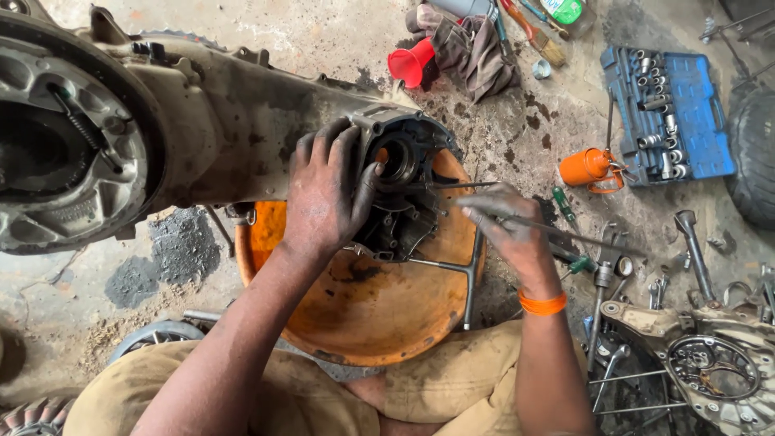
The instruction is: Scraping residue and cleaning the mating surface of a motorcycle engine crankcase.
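I take the orange basin [363,315] as my landmark. The grimy engine casing [242,121] lies across its far rim, its open round end hanging over the basin. My left hand [327,198] is spread wide and pressed flat on that end, fingers beside the dark bearing hole [397,160]. My right hand [513,230], over the basin's right rim, is closed around a thin metal rod [565,234] whose tip points toward the casing. A T-handle wrench [468,274] rests inside the basin on the right.

Beyond the basin lie a red funnel [410,63] and a crumpled rag [472,50]. Far right of the basin sits an open blue socket case [702,105], rectangular, with rows of shiny sockets, and nearer, a small orange oil can [588,168]. A green-capped bottle [565,11] stands at the top edge; its label is too small to make out.
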